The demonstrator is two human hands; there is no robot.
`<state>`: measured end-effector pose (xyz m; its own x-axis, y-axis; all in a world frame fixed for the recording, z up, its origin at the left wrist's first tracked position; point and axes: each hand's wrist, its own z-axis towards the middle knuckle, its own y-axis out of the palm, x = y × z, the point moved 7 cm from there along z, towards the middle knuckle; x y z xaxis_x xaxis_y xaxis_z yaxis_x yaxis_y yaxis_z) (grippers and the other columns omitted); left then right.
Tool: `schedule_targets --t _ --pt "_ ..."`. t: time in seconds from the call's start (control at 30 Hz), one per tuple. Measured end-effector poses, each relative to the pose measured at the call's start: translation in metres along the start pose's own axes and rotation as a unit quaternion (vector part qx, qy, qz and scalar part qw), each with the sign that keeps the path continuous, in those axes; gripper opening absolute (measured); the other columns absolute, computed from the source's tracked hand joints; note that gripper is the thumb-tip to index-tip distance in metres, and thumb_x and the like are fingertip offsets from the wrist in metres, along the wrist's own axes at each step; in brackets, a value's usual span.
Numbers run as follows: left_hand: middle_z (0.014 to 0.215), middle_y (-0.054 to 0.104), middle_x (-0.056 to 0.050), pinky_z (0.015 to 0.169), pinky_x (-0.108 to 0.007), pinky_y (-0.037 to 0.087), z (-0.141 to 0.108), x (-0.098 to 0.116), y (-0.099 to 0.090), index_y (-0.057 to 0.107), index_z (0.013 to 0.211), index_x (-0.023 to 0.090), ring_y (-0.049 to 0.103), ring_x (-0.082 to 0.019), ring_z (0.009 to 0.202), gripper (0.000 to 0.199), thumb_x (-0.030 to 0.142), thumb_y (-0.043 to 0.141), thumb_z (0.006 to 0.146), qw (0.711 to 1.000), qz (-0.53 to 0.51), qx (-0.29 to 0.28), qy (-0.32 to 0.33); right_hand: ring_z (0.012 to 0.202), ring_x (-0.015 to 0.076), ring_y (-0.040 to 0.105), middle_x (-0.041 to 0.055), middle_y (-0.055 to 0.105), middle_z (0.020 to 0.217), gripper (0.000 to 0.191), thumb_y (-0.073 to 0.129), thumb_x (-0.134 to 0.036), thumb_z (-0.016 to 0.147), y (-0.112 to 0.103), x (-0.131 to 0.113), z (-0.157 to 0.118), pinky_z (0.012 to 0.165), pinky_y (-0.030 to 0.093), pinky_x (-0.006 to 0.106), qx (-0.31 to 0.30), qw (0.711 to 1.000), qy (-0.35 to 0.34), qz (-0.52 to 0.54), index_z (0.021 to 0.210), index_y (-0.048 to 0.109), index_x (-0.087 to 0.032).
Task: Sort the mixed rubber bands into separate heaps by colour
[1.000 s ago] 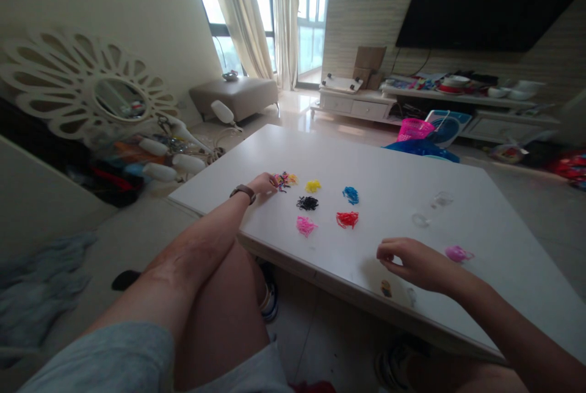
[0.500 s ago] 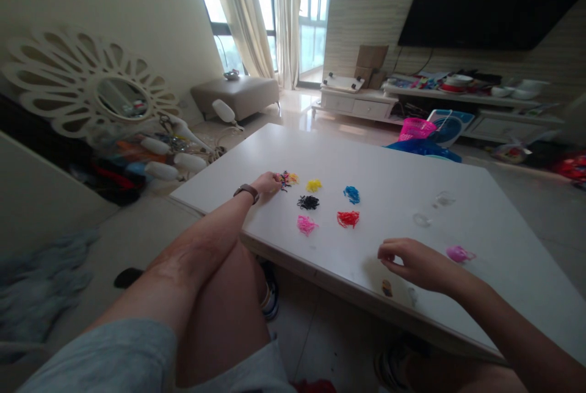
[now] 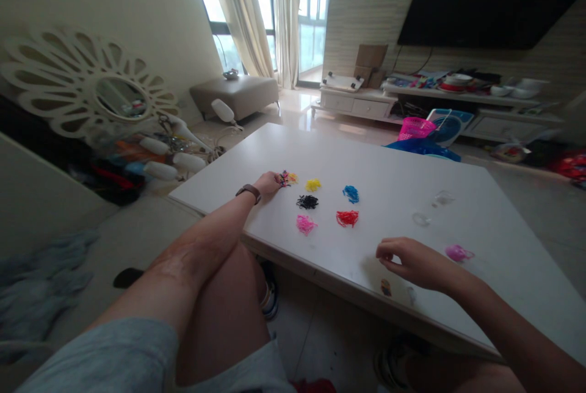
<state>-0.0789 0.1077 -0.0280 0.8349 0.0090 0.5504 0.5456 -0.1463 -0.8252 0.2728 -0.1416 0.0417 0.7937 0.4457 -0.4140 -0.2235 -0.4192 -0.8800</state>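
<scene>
My left hand (image 3: pixel 268 184), with a dark watch on the wrist, rests at the left edge of a mixed multicoloured pile (image 3: pixel 287 179). Its fingers are pinched together at the pile, their tips partly hidden. To the right of it lie small heaps of thin pieces: yellow (image 3: pixel 314 185), black (image 3: pixel 307 201), pink (image 3: pixel 306 224), blue (image 3: pixel 351 193) and red (image 3: pixel 347 218). My right hand (image 3: pixel 403 260) is curled near the front edge, thumb and fingers closed; whatever they hold is too small to tell. A small yellow-brown item (image 3: pixel 386 287) lies just below it.
The white table (image 3: pixel 320 155) also bears a pink-purple item (image 3: pixel 458 252) on the right and clear round items (image 3: pixel 421 219) behind my right hand. Beyond stand a pink basket (image 3: pixel 416 129), a stool (image 3: pixel 242 97) and a TV cabinet (image 3: pixel 357 104). Floral mirror (image 3: pixel 121 98) at left.
My left hand's fingers have shifted slightly at the edge of the mixed pile. My right hand keeps its curled pose, and the heaps look the same.
</scene>
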Motion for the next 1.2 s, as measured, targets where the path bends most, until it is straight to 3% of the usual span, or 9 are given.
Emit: schedule_targets --t 0.17,0.5,0.87,1.2 --pt "0.06 0.062 -0.002 0.054 -0.024 0.036 0.003 -0.007 -0.009 0.069 0.069 0.015 0.053 -0.014 0.059 0.007 0.021 0.073 0.069 1.0 -0.004 0.01 -0.014 0.074 0.0185 0.059 0.0061 0.068 0.084 0.018 0.051 -0.022 0.09 0.002 0.002 -0.001 0.07 0.043 0.03 0.0 1.0 0.001 -0.005 0.081 0.066 -0.02" --pt "0.081 0.073 -0.005 0.055 -0.021 0.04 0.01 -0.02 -0.018 0.075 0.09 0.014 0.06 -0.014 0.066 0.027 0.02 0.075 0.064 0.999 -0.047 0.015 0.0 0.075 0.0188 0.059 0.0068 0.068 0.086 0.018 0.05 -0.023 0.09 0.004 0.003 0.001 0.071 0.043 0.03 -0.011 1.0 0.007 -0.005 0.082 0.066 -0.019" --pt "0.062 0.067 -0.003 0.053 -0.022 0.037 0.01 -0.019 -0.013 0.078 0.077 0.012 0.054 -0.012 0.058 0.019 0.024 0.079 0.063 0.995 -0.1 -0.016 0.004 0.075 0.0193 0.059 0.0072 0.069 0.085 0.018 0.052 -0.024 0.09 0.008 0.006 0.003 0.071 0.042 0.03 -0.019 1.0 0.016 -0.008 0.082 0.067 -0.019" --pt "0.061 0.067 -0.003 0.054 -0.022 0.039 0.008 -0.024 -0.02 0.078 0.077 0.012 0.053 -0.012 0.057 0.019 0.025 0.08 0.064 0.993 -0.115 -0.008 -0.019 0.077 0.0196 0.06 0.0068 0.07 0.087 0.018 0.051 -0.025 0.091 0.008 0.008 0.002 0.072 0.042 0.03 -0.02 1.0 0.017 -0.004 0.084 0.067 -0.019"
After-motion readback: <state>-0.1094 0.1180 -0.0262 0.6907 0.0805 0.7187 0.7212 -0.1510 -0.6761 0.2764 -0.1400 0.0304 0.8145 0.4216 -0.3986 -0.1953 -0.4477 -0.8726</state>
